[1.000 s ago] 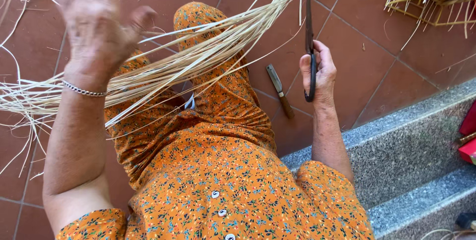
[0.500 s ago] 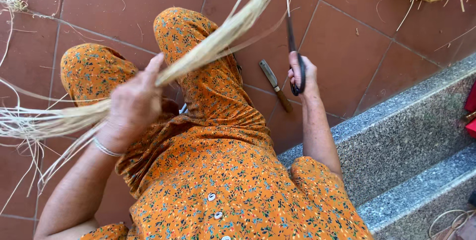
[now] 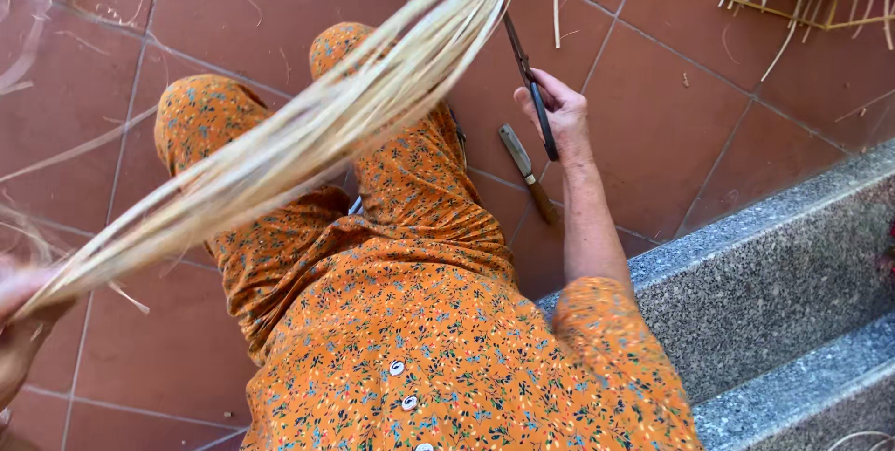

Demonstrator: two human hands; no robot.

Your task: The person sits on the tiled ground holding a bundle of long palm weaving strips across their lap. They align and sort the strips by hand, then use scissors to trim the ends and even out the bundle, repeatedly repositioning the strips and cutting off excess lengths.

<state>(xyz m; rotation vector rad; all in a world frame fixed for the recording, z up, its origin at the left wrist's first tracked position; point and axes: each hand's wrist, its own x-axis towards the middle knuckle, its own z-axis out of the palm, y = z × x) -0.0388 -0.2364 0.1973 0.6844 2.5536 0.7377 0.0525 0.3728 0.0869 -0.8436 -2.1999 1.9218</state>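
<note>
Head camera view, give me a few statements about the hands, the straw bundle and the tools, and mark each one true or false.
1. The right hand holds black-handled scissors. True.
2. The straw bundle lies flat on the floor. False: it is held up, stretched across above the knees, from the left hand at the lower left edge to the top of the picture.
3. A knife with a wooden handle lies on the red floor tiles. True.
4. The person sits on a wooden chair. False: a grey stone step is beside them; no chair shows.
5. The dress is plain blue. False: orange with a flower print.
</note>
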